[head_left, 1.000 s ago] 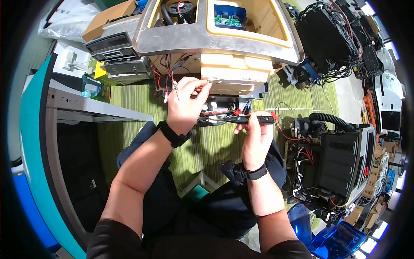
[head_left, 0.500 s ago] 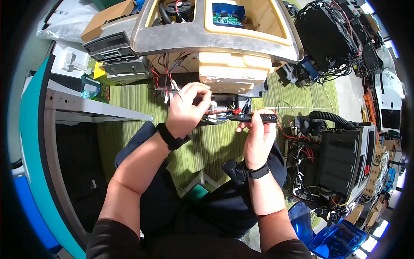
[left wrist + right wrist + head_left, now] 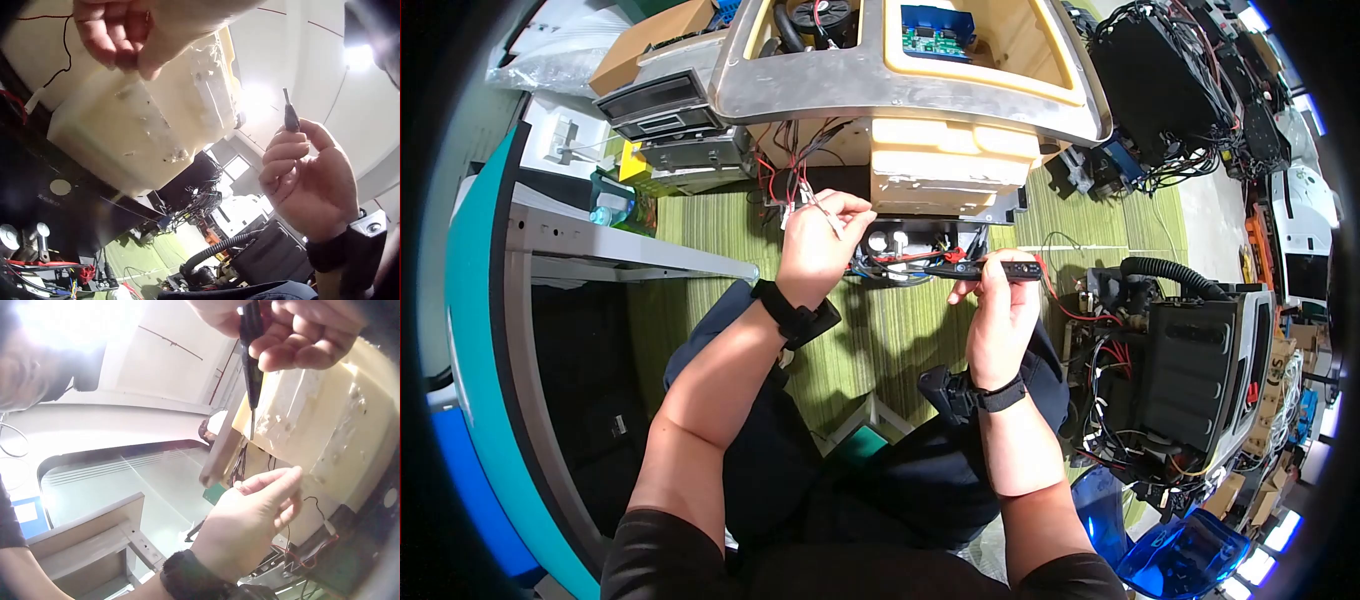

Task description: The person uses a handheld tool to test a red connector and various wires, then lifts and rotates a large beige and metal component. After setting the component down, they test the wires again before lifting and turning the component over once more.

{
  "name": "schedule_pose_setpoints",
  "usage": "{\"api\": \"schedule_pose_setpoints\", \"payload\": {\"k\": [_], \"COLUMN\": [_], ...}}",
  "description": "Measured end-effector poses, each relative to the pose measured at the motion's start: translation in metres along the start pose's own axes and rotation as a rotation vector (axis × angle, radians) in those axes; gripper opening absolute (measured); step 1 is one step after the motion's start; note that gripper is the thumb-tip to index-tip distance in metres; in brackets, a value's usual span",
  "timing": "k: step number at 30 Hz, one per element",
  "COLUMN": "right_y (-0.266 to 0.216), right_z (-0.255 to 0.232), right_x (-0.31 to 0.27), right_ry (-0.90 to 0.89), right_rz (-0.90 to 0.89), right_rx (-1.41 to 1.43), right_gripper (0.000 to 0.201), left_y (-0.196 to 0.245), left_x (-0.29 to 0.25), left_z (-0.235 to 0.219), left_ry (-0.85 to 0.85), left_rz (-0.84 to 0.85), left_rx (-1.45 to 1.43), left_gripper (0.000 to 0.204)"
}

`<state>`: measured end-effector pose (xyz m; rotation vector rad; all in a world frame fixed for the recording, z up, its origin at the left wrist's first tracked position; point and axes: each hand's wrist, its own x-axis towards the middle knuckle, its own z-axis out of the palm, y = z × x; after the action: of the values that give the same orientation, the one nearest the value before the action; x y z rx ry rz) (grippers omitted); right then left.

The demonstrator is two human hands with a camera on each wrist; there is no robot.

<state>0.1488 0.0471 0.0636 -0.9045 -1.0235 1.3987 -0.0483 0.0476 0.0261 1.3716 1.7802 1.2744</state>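
My right hand [image 3: 997, 318] holds a black pen-shaped tool [image 3: 1022, 271] between thumb and fingers, its thin end pointing left in the head view. A slim metal rod sticks out of the tool [image 3: 252, 378] in the right wrist view. My left hand [image 3: 810, 252] is raised in front of a cream-coloured box [image 3: 940, 185], fingers curled and thumb tip against the index finger. I cannot tell whether something small is between them. Thin wires [image 3: 792, 160] hang beside it, and a light-coloured lead [image 3: 828, 213] crosses the back of this hand in the head view.
Above the box runs a metal-rimmed housing [image 3: 880, 98] with a green circuit board [image 3: 935, 40] inside. More cables and red connectors [image 3: 955, 256] lie below. A black unit with a corrugated hose [image 3: 1170, 272] stands right; a grey metal beam [image 3: 630, 243] juts in from the left.
My left hand has moved down and slightly left, and its thumb, apart from the index finger half a second ago, now meets it. The right hand and tool have shifted slightly right.
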Motion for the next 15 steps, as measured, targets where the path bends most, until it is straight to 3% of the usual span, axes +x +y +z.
{"api": "schedule_pose_setpoints", "payload": {"k": [8, 10, 13, 15], "right_y": [0.004, 0.005, 0.006, 0.006], "right_z": [0.001, 0.001, 0.001, 0.001], "right_x": [-0.001, -0.002, -0.002, -0.002], "right_ry": [-0.021, -0.024, -0.009, -0.007], "right_rz": [0.004, 0.007, 0.026, 0.02], "right_rx": [-0.003, -0.017, -0.025, -0.024], "right_gripper": [0.006, 0.006, 0.006, 0.006], "left_y": [0.025, 0.025, 0.029, 0.029], "left_x": [-0.004, -0.001, 0.0, -0.001], "left_z": [0.007, 0.012, 0.016, 0.02], "left_ry": [0.092, 0.198, 0.208, 0.225], "left_rz": [-0.007, 0.087, 0.06, 0.061], "left_rx": [-0.303, -0.395, -0.228, -0.266], "left_gripper": [0.009, 0.01, 0.011, 0.01]}}
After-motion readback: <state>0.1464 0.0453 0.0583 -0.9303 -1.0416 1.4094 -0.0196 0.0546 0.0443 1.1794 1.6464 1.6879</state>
